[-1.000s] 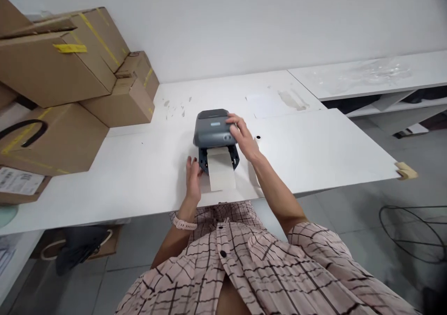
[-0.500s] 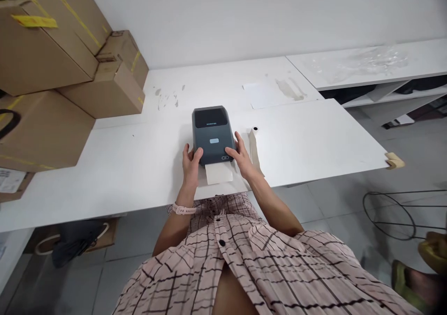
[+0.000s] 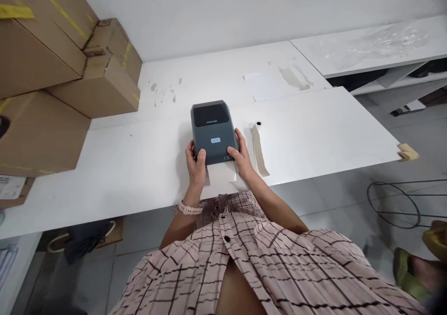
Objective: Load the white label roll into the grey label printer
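Left hand (image 3: 196, 170): curled round the near left corner of the printer, thumb on the top face, fingers along the side; a pale pink wristband (image 3: 190, 209) on the wrist. Right hand (image 3: 243, 160): gripping the opposite side, thumb on top just beside a small oval marking near the front edge, fingers against the flank.

Printer (image 3: 213, 140), one: dark blue-grey, black panel at the far end, light blue rectangle at centre; cover down, standing upright on the white tabletop (image 3: 324, 138), close to its near edge, between the two hands.

White paper strip (image 3: 220, 174), one: emerging from beneath the printer's front, lying towards the near edge.

Small paper roll (image 3: 258, 124), one: right of the printer, apart from it, dark core showing, with a beige tail (image 3: 260, 154) trailing towards the near edge.

White sheet (image 3: 261, 86), one: flat, farther back.

Cardboard boxes (image 3: 92, 82), several: stacked at left, yellow tape on some.

Clear plastic (image 3: 387, 40): crumpled, on the adjoining surface at far right.
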